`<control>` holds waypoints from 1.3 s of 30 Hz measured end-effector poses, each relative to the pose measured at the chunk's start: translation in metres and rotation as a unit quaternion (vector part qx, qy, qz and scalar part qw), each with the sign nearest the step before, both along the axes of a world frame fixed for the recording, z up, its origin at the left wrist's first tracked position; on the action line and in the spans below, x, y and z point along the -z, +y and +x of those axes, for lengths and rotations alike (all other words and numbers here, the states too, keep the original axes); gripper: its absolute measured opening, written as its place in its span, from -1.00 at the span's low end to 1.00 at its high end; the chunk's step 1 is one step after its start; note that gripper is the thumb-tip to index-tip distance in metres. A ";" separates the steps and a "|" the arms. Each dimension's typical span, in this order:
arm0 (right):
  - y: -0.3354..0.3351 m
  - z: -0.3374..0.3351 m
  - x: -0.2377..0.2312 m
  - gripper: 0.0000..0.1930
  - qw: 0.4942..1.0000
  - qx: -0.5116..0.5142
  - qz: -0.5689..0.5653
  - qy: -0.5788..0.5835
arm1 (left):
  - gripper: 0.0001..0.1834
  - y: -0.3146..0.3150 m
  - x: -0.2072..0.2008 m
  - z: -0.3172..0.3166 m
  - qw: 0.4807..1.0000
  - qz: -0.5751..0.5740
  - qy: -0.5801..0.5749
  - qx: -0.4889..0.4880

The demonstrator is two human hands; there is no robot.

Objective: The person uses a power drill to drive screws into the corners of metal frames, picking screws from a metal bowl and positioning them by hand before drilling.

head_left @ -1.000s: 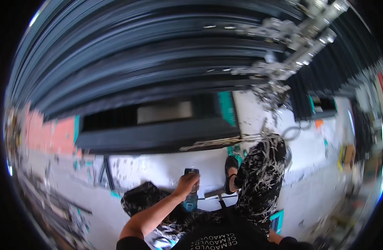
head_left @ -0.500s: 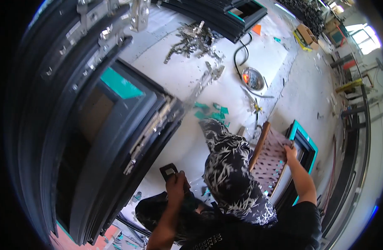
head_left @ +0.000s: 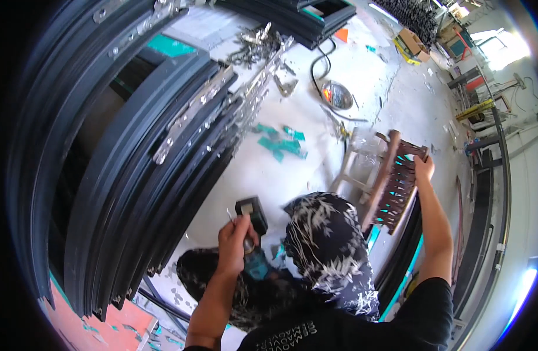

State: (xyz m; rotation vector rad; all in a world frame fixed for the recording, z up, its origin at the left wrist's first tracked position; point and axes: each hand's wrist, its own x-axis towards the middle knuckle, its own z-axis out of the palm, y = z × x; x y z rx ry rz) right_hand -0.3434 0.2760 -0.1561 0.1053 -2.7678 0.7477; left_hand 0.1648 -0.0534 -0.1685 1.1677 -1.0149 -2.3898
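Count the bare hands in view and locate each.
2: the left hand gripping the teal-and-black power tool; the right hand on the right-hand edge of the brown webbed stool.

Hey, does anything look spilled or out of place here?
Yes: teal scraps lie strewn across the floor like litter, metal pieces sit heaped loosely beyond, and the stool is tilted in the right hand, not upright.
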 end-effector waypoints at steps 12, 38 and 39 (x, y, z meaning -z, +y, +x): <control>-0.017 -0.227 0.035 -0.58 0.990 -0.005 -0.069 -0.124 | -0.64 0.050 -0.024 -0.012 0.983 -0.031 -0.105 -0.150; -0.203 0.176 0.102 -0.31 0.530 -0.714 -0.284 -0.359 | -0.66 0.008 -0.046 -0.227 0.983 0.114 -0.060 -0.127; -0.203 0.182 0.106 -0.34 0.538 -0.696 -0.297 -0.372 | -0.65 0.008 -0.042 -0.223 0.983 0.115 -0.074 -0.125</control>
